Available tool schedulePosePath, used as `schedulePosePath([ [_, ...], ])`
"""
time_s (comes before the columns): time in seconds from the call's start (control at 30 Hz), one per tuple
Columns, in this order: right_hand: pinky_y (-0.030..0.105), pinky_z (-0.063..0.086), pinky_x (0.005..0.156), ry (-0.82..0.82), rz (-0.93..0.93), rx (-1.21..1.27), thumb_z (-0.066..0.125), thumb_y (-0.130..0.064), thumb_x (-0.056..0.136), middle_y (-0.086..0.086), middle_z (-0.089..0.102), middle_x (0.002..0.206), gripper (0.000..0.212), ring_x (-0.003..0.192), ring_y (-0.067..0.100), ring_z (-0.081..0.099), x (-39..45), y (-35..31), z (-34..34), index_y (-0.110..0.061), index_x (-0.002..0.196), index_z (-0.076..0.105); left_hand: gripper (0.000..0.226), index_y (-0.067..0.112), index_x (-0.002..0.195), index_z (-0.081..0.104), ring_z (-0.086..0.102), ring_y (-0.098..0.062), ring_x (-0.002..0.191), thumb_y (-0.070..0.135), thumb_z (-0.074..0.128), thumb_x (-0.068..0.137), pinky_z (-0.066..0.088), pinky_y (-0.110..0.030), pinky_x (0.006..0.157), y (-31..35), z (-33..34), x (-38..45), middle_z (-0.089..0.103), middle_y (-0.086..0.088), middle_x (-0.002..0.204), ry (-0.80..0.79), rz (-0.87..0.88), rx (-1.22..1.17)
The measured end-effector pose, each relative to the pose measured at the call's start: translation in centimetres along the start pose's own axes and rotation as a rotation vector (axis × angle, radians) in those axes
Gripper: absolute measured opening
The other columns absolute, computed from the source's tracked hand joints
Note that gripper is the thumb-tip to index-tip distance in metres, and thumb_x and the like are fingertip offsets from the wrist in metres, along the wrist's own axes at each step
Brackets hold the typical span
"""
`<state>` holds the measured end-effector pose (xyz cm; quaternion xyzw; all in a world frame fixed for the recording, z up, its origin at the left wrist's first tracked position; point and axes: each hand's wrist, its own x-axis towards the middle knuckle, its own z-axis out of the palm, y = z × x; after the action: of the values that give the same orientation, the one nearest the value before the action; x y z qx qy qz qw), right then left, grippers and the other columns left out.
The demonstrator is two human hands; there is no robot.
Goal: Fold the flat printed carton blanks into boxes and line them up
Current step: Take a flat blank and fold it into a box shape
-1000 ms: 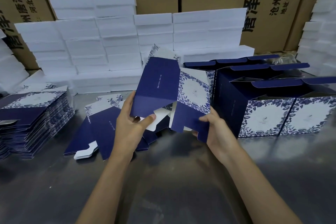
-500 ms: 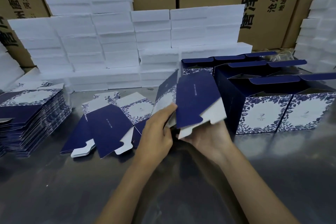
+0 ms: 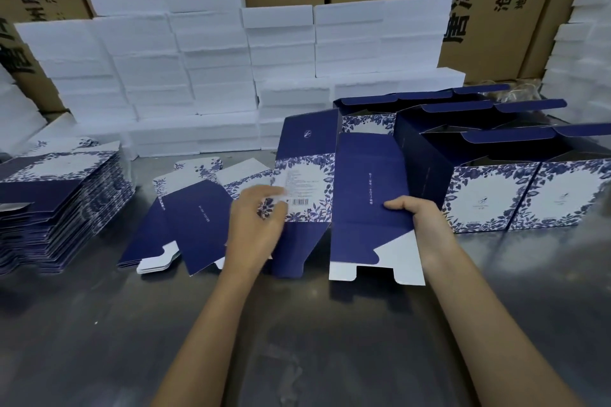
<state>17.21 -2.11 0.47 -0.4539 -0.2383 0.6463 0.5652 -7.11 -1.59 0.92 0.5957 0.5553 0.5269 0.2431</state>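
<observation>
A: Standing half-opened on the steel table (image 3: 297, 340), the carton blank (image 3: 363, 182) is seen just left of the row of folded boxes (image 3: 496, 195), touching it.

B: Hands?

A: R hand (image 3: 426, 225) is curled round its navy panel's right edge, thumb on front. L hand (image 3: 254, 228) is blurred over the printed panel; grip can't be told.

B: Spare blanks?

A: Loose blanks (image 3: 195, 221) are fanned further left of the boxes; the tall stack (image 3: 56, 205) is farthest left.
</observation>
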Motion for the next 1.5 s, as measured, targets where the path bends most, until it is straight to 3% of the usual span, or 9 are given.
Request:
schedulePosePath([
  [0.1,0.044,0.061,0.071,-0.037,0.017,0.000,0.068,-0.014,0.070,0.013,0.077,0.098,0.033,0.075,0.035,0.074,0.0,0.1,0.1,-0.011,0.102,0.075,0.036,0.031,0.125,0.060,0.063,-0.002,0.100,0.033,0.070,0.091,0.047,-0.016,0.077,-0.5,-1.5,0.9,0.065,0.012,0.116,-0.005,-0.184,-0.142],
  [0.23,0.043,0.059,0.080,-0.145,0.030,0.013,0.069,-0.014,0.065,0.012,0.076,0.102,0.030,0.083,0.034,0.073,0.1,0.2,0.1,-0.013,0.093,0.078,0.044,0.028,0.118,0.067,0.075,-0.014,0.091,0.043,0.080,0.078,0.058,-0.025,0.065,-0.6,-2.6,1.1,0.077,0.006,0.105,-0.281,-0.426,-0.433],
  [0.53,0.033,0.062,0.074,-0.277,-0.148,-0.169,0.063,-0.008,0.095,0.011,0.075,0.118,0.023,0.099,0.024,0.075,0.0,0.4,0.7,-0.010,0.116,0.070,0.051,0.030,0.121,0.065,0.074,-0.015,0.097,0.042,0.083,0.074,0.058,-0.032,0.075,-1.6,-3.4,1.5,0.076,0.007,0.108,-0.263,-0.347,-0.414],
  [0.77,0.041,0.061,0.086,-0.314,-0.089,-0.264,0.070,-0.025,0.091,0.012,0.075,0.117,0.019,0.105,0.029,0.073,-0.4,0.4,0.9,-0.016,0.105,0.080,0.047,0.033,0.123,0.065,0.075,-0.019,0.097,0.057,0.073,0.083,0.059,-0.043,0.084,-1.8,-3.7,1.5,0.076,0.005,0.111,-0.160,-0.382,-0.424],
  [0.93,0.039,0.061,0.076,-0.209,-0.133,-0.202,0.058,-0.034,0.102,0.008,0.076,0.114,0.027,0.102,0.025,0.075,-0.3,0.1,1.3,-0.017,0.118,0.071,0.038,0.030,0.113,0.070,0.076,-0.015,0.088,0.058,0.067,0.087,0.058,-0.034,0.074,-1.1,-3.3,1.5,0.078,0.006,0.099,-0.178,-0.408,-0.400],
  [1.17,0.038,0.062,0.084,-0.342,-0.046,-0.221,0.063,-0.034,0.097,0.010,0.074,0.121,0.032,0.109,0.027,0.072,-0.9,-0.2,0.9,-0.017,0.123,0.072,0.033,0.030,0.091,0.070,0.074,-0.004,0.081,0.057,0.052,0.097,0.053,-0.029,0.070,-0.9,-3.2,1.4,0.076,0.018,0.085,0.088,-0.317,-0.334],
  [1.3,0.038,0.062,0.075,-0.356,-0.038,-0.125,0.061,-0.022,0.096,0.009,0.073,0.123,0.024,0.105,0.025,0.074,-1.1,-0.6,0.6,-0.024,0.114,0.077,0.048,0.031,0.128,0.055,0.069,-0.015,0.100,0.060,0.061,0.091,0.056,-0.039,0.089,-0.8,-2.8,1.6,0.068,0.005,0.119,0.125,-0.360,-0.351],
  [1.4,0.038,0.063,0.077,-0.279,-0.060,0.018,0.071,-0.022,0.085,0.008,0.074,0.119,0.020,0.101,0.022,0.075,-1.0,-1.1,0.4,-0.020,0.101,0.083,0.079,0.040,0.154,0.025,0.054,-0.003,0.120,0.041,0.071,0.090,0.046,-0.020,0.090,-0.5,-2.3,1.3,0.047,0.016,0.142,-0.057,-0.254,-0.279],
  [1.5,0.033,0.061,0.063,-0.231,-0.101,0.130,0.072,-0.021,0.082,0.008,0.078,0.106,0.014,0.088,0.022,0.077,-1.3,-1.5,0.2,-0.016,0.086,0.084,0.083,0.046,0.153,0.028,0.043,0.022,0.120,0.026,0.075,0.087,0.035,-0.014,0.101,0.6,-1.6,0.4,0.040,0.029,0.145,-0.300,-0.123,-0.200],
])
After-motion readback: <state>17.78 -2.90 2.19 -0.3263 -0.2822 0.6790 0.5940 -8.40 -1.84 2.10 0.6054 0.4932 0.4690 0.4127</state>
